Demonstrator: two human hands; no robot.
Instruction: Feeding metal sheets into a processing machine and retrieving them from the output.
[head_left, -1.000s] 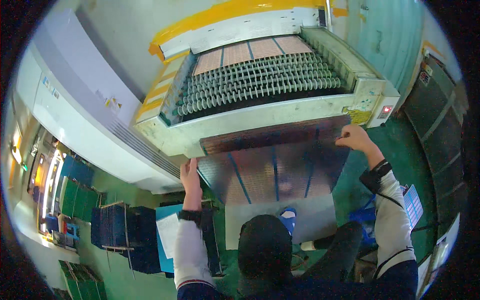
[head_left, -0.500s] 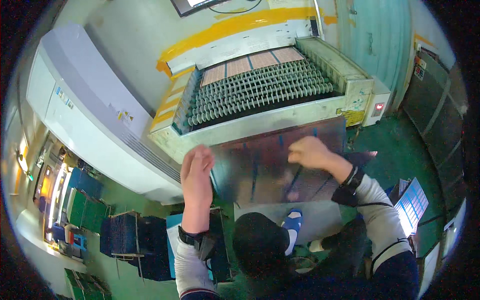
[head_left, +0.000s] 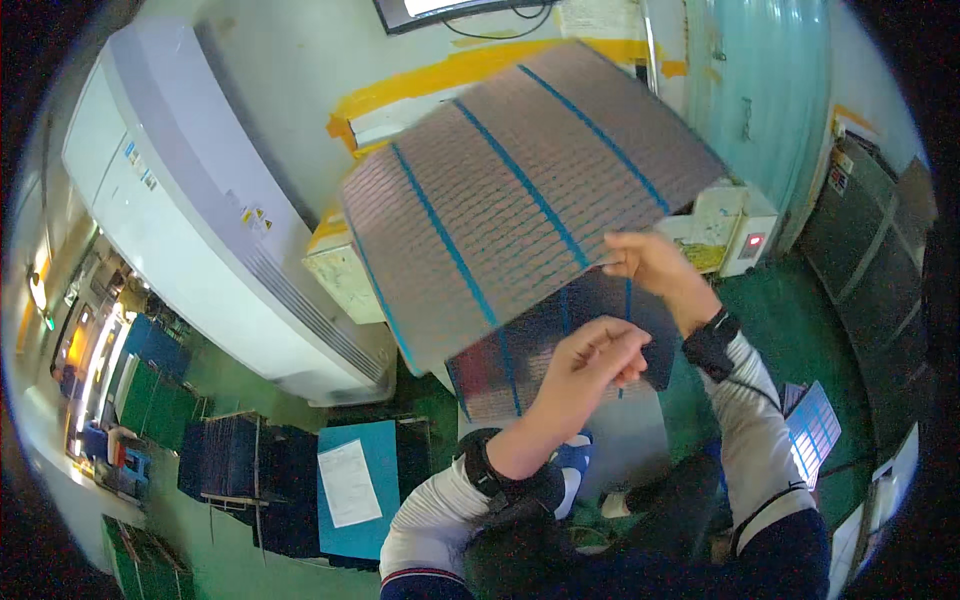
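Observation:
A large copper-toned circuit panel (head_left: 500,200) with blue stripes is tilted up in front of me. My right hand (head_left: 655,270) pinches its near edge, right of the middle. My left hand (head_left: 595,365) is below that edge, fingers curled closed. What they hold, if anything, I cannot make out. Behind the left hand, lower down, is a second dark panel (head_left: 530,345) with blue stripes, partly covered by the raised one. The raised panel hides most of the roller conveyor machine (head_left: 345,275), leaving parts of its pale housing in view.
A tall white cabinet unit (head_left: 215,220) is at the left. Lower left, a paper sheet (head_left: 350,483) lies on a blue board (head_left: 385,440), beside racks of dark panels (head_left: 225,460). At the right are a control box (head_left: 752,235), a small striped panel (head_left: 815,425) and dark sheets (head_left: 870,235) against the wall.
The striped panel now stands raised over the machine, hiding its rollers. My left hand has moved right and down, and my right hand has moved slightly right, now gripping the panel's edge.

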